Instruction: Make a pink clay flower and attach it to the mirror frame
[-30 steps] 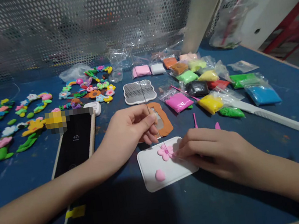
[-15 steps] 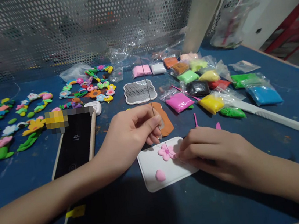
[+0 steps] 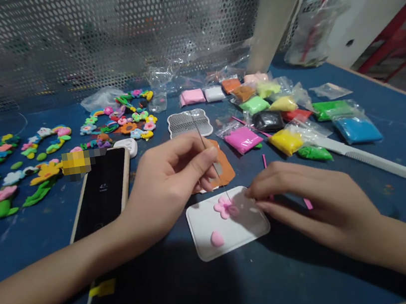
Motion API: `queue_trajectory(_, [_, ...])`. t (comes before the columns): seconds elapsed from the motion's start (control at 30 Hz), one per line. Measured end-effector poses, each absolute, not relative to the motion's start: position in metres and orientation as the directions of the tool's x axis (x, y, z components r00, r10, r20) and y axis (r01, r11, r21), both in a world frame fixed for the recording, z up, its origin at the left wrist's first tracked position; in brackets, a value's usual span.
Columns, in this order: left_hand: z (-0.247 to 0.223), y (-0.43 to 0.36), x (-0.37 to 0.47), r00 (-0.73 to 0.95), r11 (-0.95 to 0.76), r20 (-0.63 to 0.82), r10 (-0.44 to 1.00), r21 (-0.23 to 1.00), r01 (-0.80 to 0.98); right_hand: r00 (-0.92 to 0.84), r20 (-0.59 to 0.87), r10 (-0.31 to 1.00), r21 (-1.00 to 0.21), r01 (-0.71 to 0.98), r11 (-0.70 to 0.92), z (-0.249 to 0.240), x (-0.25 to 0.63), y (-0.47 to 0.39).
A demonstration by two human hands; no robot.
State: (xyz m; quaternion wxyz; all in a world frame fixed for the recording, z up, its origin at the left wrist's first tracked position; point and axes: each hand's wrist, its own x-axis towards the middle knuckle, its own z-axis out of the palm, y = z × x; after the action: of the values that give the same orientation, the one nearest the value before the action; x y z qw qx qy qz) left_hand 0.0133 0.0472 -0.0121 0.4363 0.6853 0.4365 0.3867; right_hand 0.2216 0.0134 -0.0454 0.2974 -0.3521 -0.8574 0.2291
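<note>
My left hand (image 3: 177,185) pinches a thin dark wire (image 3: 196,125) between thumb and forefinger. The wire slants down, its lower end at a pink clay flower (image 3: 223,208) lying on a white rounded board (image 3: 209,251). A small pink clay lump (image 3: 217,239) sits on the same board, nearer to me. Beside the board's right edge hovers my right hand (image 3: 303,198), its thumb and forefinger a little apart with nothing visible between them. Behind my left hand lies a flat orange-brown clay piece (image 3: 226,166), partly covered by the fingers.
A phone (image 3: 105,186) with a cable lies left of my forearm. Rings of clay flowers (image 3: 49,171) spread over the left side. Bagged clay packets (image 3: 243,139), a white comb (image 3: 381,159) and a tumbler (image 3: 275,21) stand or lie right. A perforated metal panel (image 3: 97,41) closes the back.
My right hand has drawn back to the right, away from the flower, and its fingers have parted. My left hand keeps the wire at the flower, with the wire's top tilted slightly further left.
</note>
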Motion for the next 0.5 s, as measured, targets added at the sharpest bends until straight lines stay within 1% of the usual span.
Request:
queue_trajectory(0.07, [-0.009, 0.046, 0.013, 0.278, -0.292, 0.221, 0.935, 0.924, 0.247, -0.475, 0.381, 0.793, -0.629, 0.495, 0.599, -0.044, 0.222, 0.013])
queue_trajectory(0.13, [-0.008, 0.044, 0.014, 0.267, -0.306, 0.241, 0.933, 0.922, 0.236, -0.405, 0.393, 0.826, -0.645, 0.518, 0.561, -0.044, 0.222, 0.013])
queue_trajectory(0.2, [-0.009, 0.042, 0.016, 0.283, -0.247, 0.186, 0.941, 0.949, 0.195, -0.387, 0.386, 0.838, -0.649, 0.532, 0.544, -0.045, 0.220, 0.013])
queue_trajectory(0.3, [-0.011, 0.039, 0.021, 0.322, -0.095, 0.054, 0.945, 0.989, 0.111, -0.425, 0.363, 0.829, -0.629, 0.545, 0.555, -0.045, 0.216, 0.013])
queue_trajectory(0.37, [-0.009, 0.039, 0.023, 0.349, -0.032, -0.003, 0.937, 0.995, 0.094, -0.442, 0.349, 0.826, -0.608, 0.564, 0.558, -0.044, 0.215, 0.013])
queue_trajectory(0.43, [-0.007, 0.040, 0.024, 0.380, -0.008, -0.039, 0.924, 0.993, 0.121, -0.433, 0.348, 0.832, -0.582, 0.596, 0.554, -0.041, 0.215, 0.013])
queue_trajectory(0.5, [-0.007, 0.041, 0.024, 0.394, -0.016, -0.068, 0.917, 0.978, 0.207, -0.391, 0.369, 0.843, -0.554, 0.636, 0.538, -0.038, 0.217, 0.014])
